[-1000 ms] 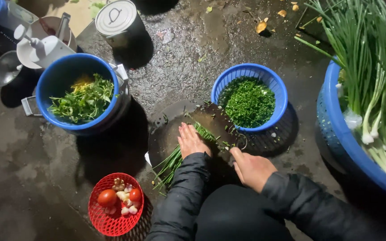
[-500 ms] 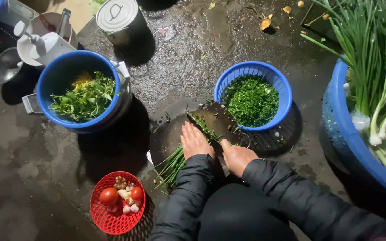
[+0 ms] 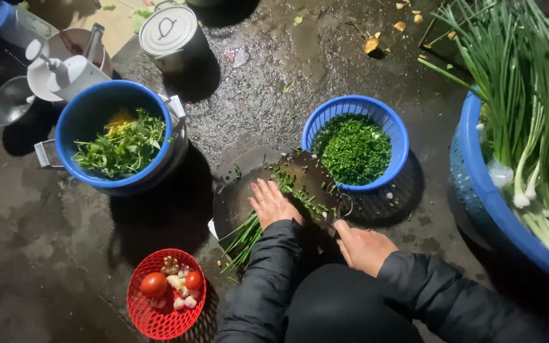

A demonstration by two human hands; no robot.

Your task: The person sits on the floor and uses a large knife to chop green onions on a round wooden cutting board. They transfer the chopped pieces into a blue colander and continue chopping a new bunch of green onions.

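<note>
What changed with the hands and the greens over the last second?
The right hand drew the cleaver back from the board's middle, leaving fresh chopped bits there. The left hand stayed pressed on the green onions. Baskets unchanged.

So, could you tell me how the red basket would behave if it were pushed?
The red basket looks like light mesh plastic, so it would probably slide easily on the wet ground. The tomatoes inside are round and would likely roll about.

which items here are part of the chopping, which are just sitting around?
In use: left hand, right hand, bunch of green scallions, dark round chopping board, small blue basket of chopped greens.
Idle: red basket of tomatoes, lidded metal tin.
</note>
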